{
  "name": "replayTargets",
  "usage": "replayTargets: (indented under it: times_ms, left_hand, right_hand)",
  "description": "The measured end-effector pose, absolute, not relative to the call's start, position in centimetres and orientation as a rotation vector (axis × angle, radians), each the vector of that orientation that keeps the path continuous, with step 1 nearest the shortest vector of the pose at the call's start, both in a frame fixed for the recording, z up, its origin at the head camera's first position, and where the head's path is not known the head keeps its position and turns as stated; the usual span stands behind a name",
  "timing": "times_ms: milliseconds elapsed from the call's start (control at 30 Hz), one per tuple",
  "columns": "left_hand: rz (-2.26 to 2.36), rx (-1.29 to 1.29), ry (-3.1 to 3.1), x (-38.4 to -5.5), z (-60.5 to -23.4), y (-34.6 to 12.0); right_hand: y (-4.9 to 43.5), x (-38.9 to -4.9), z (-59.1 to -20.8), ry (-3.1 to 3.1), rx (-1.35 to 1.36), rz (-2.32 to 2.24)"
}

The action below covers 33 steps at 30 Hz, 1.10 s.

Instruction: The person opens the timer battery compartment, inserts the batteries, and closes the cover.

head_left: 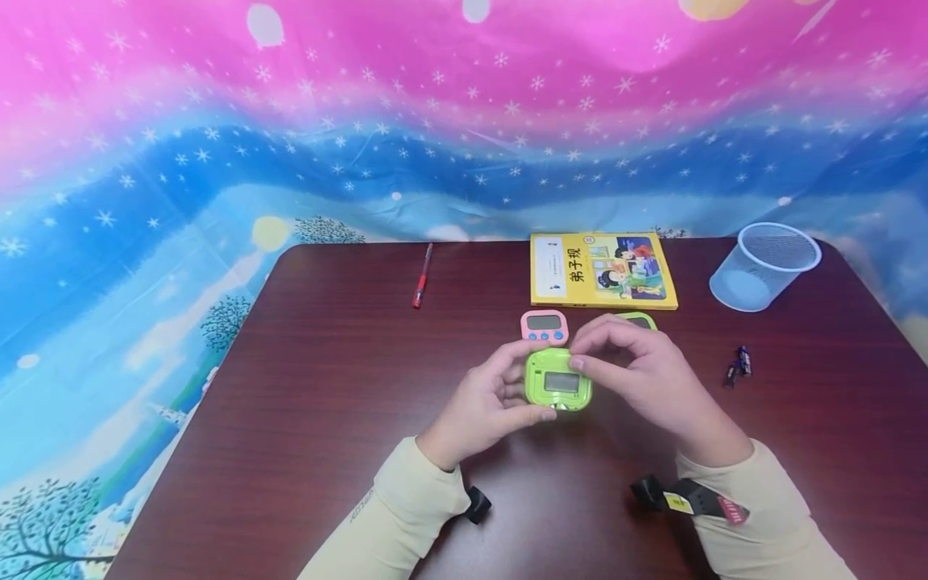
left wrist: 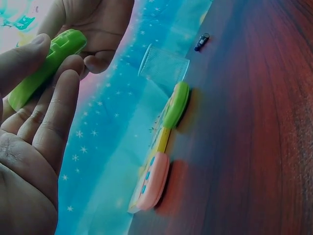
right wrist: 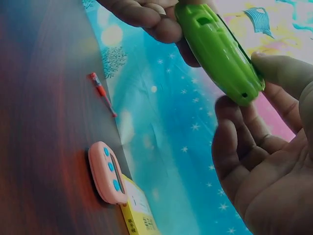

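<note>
Above the table, my left hand (head_left: 487, 401) grips a bright green digital timer (head_left: 558, 379) with a small grey screen, thumb along its lower edge and fingers behind it. My right hand (head_left: 645, 374) pinches the timer's upper right corner between thumb and fingers. The timer's slim green side (right wrist: 220, 54) shows in the right wrist view, held between both hands. Just beyond the left fingers lies a pink timer (head_left: 544, 325) with three blue buttons. A second green timer (left wrist: 177, 105) lies beside it, partly hidden behind my right hand in the head view.
Behind the timers lies a yellow book (head_left: 602, 271). A light blue mesh pen holder (head_left: 754, 274) stands at the back right. Small dark cylindrical pieces (head_left: 737, 366) lie right of my right hand. A red pen (head_left: 422, 278) lies at the back left, near a patterned cloth backdrop (head_left: 406, 121).
</note>
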<state>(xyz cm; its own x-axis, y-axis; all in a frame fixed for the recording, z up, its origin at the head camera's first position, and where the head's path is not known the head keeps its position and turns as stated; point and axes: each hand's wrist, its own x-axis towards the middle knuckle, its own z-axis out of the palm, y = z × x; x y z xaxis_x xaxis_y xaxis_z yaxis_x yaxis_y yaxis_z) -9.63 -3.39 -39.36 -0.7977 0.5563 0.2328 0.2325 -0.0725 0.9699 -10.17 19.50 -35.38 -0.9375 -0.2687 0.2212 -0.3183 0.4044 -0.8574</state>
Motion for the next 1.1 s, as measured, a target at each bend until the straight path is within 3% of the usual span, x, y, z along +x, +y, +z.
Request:
replayTargets:
  times_ms: [267, 433, 733, 1100]
  left_hand:
    - [1.962, 0.856, 1.965, -9.6, -39.5, -3.4]
    - [1.948, 0.862, 1.955, -9.7, -39.7, -3.4]
    - [2.057, 0.787, 1.705, -9.8, -39.5, -3.2]
    - [2.062, 0.647, 1.806, -9.5, -39.7, -2.9]
  right_hand:
    - [19.4, -10.1, -35.3, -2.655, 0.310, 1.830]
    - [19.4, -10.2, -35.3, -2.610, 0.334, 1.971]
    - [18.5, -9.7, -35.6, -2.536, 0.372, 1.599]
    - [17.9, -9.6, -35.7, -2.496, 0.476, 1.644]
